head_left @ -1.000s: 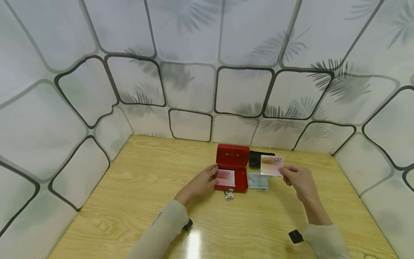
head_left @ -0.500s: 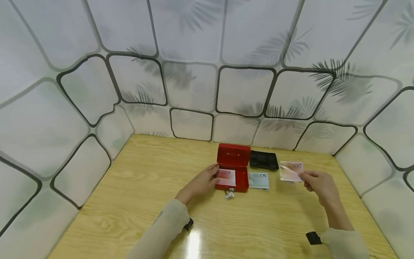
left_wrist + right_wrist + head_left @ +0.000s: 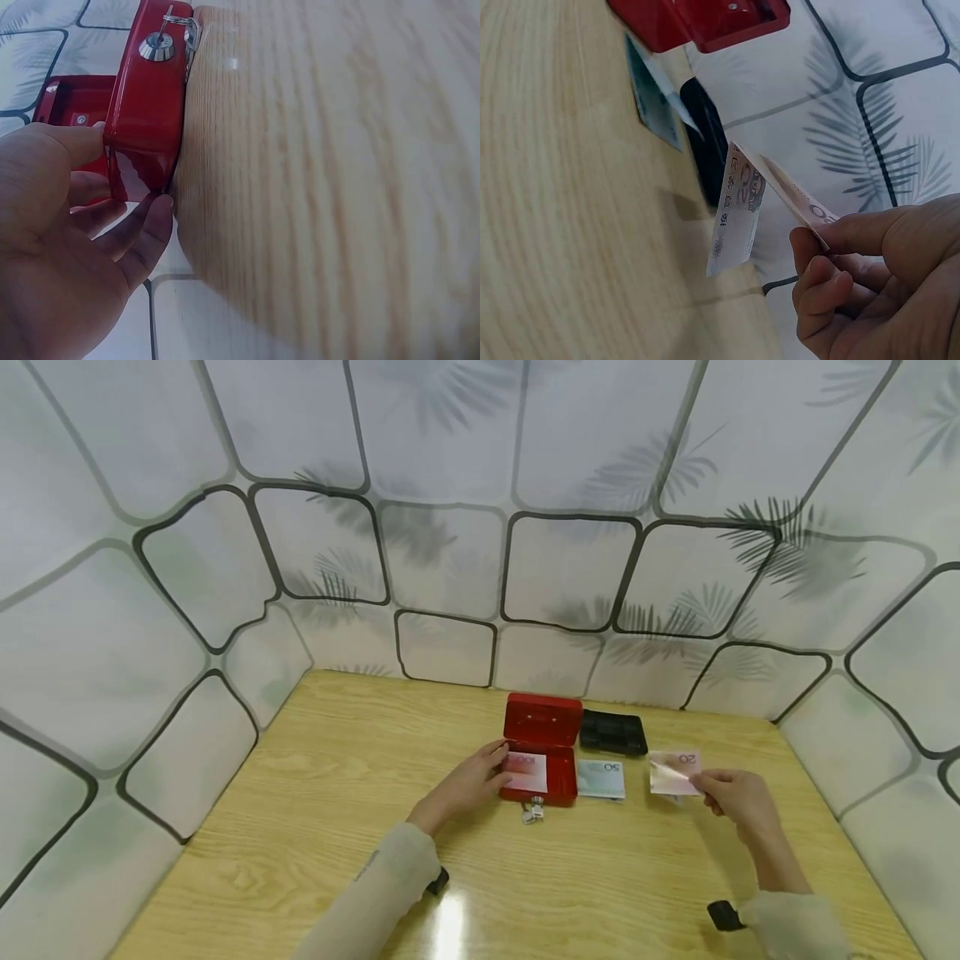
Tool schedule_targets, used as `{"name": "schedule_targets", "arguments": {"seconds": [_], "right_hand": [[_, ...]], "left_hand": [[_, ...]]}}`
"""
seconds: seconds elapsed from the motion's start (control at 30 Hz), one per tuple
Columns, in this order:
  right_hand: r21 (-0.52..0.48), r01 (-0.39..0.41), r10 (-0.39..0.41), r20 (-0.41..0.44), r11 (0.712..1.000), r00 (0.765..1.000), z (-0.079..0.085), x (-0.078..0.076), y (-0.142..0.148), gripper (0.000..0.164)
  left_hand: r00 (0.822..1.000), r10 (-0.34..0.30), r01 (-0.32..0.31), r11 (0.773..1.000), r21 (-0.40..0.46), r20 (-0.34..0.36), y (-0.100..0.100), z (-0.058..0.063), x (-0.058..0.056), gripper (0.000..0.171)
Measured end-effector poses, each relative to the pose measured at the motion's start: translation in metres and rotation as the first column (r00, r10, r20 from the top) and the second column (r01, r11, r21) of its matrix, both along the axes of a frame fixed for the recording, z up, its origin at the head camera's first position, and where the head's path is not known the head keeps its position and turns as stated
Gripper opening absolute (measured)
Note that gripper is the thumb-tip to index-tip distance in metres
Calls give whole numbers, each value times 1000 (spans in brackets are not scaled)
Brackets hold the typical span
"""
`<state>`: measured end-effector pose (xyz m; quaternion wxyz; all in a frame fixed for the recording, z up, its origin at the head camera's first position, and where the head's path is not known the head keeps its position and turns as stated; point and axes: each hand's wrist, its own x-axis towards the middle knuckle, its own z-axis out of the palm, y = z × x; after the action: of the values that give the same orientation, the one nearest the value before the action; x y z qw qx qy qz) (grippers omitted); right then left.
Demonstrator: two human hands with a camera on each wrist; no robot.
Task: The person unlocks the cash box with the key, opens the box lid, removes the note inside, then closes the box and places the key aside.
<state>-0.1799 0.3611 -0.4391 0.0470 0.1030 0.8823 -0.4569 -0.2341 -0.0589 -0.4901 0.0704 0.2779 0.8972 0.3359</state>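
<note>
The red cash box (image 3: 562,781) stands with its lid raised, and a pink 100 note (image 3: 529,773) lies inside it. My left hand (image 3: 471,782) holds the box by its left side. In the left wrist view the thumb is up at the rim and the fingers (image 3: 155,225) reach the lower edge. To the right of the box, my right hand (image 3: 741,800) pinches a pinkish 20 note (image 3: 670,770) between thumb and index finger. The right wrist view shows the paper folded, with one flap (image 3: 735,221) hanging down over the table.
Right beside the box lies a greenish 50 note (image 3: 600,777), folded as well. A black compartment tray (image 3: 613,732) sits behind it, near the wall. Keys hang from the lock (image 3: 156,47) on the box's front. A patterned wall (image 3: 442,647) bounds the wooden table (image 3: 337,743).
My right hand has carried the 20 note rightward, off the 50 note and black tray, then slightly down toward the table. The left hand stays on the cash box.
</note>
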Motion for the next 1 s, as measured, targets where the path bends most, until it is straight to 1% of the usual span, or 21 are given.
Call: {"name": "schedule_targets", "arguments": {"seconds": [0.13,0.33,0.5,0.67,0.73,0.8,1.0], "right_hand": [[-19,-5,5,10,1000,1000,-10,-1,0,37],[-10,-10,10,11,1000,1000,-22,-6,-1,36],[-19,-6,6,9,1000,1000,-28,-9,-4,34],[-24,3,-4,-15,1000,1000,-33,-11,-8,32],[-9,2,-3,-26,1000,1000,-35,-12,-9,32],[26,7,-6,-25,1000,1000,-35,-12,-10,33],[178,22,-21,-5,984,1000,-34,-15,-15,38]], "left_hand": [[1000,5,-5,1000,-4,2,0,-1,0,59],[1000,6,-6,1000,-10,0,-1,-2,0,59],[1000,7,-7,1000,-11,1,-1,-3,-1,59],[1000,15,-15,1000,-19,7,0,-4,-2,59],[1000,15,-15,1000,-21,6,0,-5,-2,59],[1000,12,-12,1000,-21,6,0,-4,-2,59],[1000,10,-10,1000,-8,1,0,-3,-1,59]]}}
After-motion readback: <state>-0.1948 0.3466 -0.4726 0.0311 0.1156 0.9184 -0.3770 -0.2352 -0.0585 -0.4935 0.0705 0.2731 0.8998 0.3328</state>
